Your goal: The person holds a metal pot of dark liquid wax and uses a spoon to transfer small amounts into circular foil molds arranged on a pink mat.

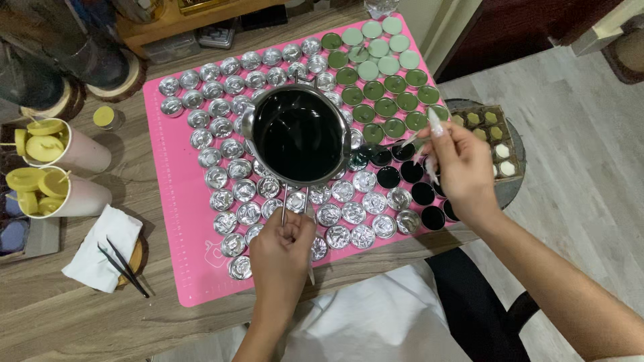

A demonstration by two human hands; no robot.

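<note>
Left hand (282, 245) grips pot handle (294, 201); right hand (459, 167) pinches thin stick (410, 139).

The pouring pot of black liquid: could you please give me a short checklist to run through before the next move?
1. Left hand grips the wire handle of the pouring pot: ok.
2. Pot held level over the pink mat, no spill visible: ok.
3. Right hand holds a thin stick at the black-filled tins: ok.
4. Empty silver tins left to fill: ok.
5. Green-filled tins undisturbed: ok.
6. Whether the pot's spout lines up with the next tin: cannot tell.
</note>
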